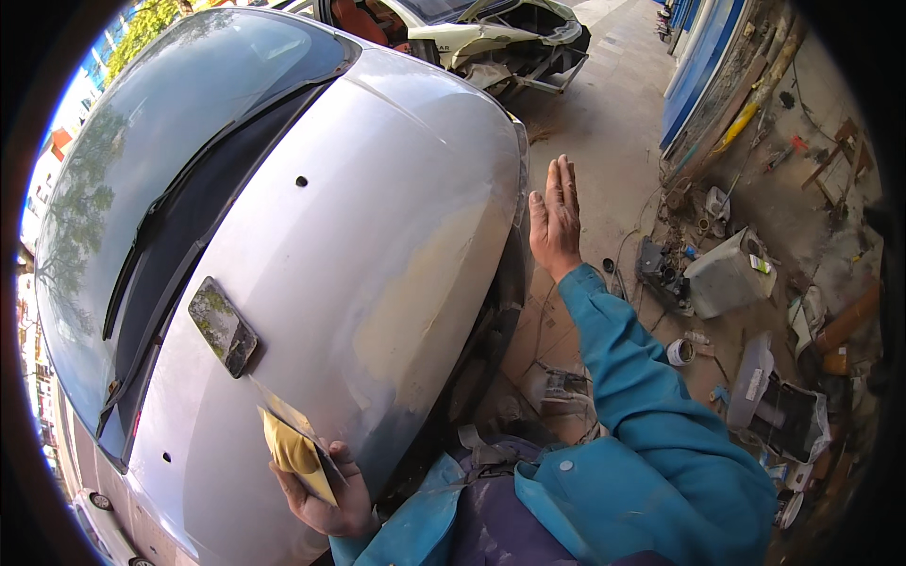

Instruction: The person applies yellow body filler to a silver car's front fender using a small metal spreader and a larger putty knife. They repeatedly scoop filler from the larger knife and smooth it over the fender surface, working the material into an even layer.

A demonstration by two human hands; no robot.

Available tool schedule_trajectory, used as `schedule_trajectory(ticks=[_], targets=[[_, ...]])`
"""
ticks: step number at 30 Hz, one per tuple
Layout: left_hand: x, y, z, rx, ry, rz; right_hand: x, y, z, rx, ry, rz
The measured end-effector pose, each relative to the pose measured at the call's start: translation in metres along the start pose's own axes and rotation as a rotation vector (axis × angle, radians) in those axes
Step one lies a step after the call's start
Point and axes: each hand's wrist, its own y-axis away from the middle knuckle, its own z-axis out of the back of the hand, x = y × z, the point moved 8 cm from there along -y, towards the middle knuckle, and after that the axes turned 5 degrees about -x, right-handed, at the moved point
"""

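Observation:
My left hand (332,500) is closed on a flat putty scraper (324,472) with a smooth yellow mass on its face. The scraper is held close above the silver car hood (264,283), low in the picture. A dull beige filler patch (429,292) covers the hood near its front edge. My right hand (557,222) is raised beyond that edge, its fingers stretched out, holding nothing. A dark phone (223,325) lies on the hood, reflecting the sky, just beyond the scraper.
A windshield with a wiper (170,203) borders the hood at left. A pale car with its front stripped (510,42) stands at the back. Along the right lie a whitish plastic container (731,274), a small white tub (679,352) and other clutter on the ground.

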Motion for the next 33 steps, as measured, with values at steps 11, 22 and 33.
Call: schedule_trajectory(ticks=[11,22,33], targets=[[-0.003,-0.017,-0.012,0.104,0.057,0.095,0.293,0.238,0.033,0.595,-0.593,0.839],[0.041,-0.009,-0.011,0.146,-0.086,0.315,0.208,0.116,0.106,0.496,-0.826,-0.165],[0.070,0.007,0.011,0.244,-0.284,0.388,0.230,0.187,0.105,0.208,-1.456,-1.277]])
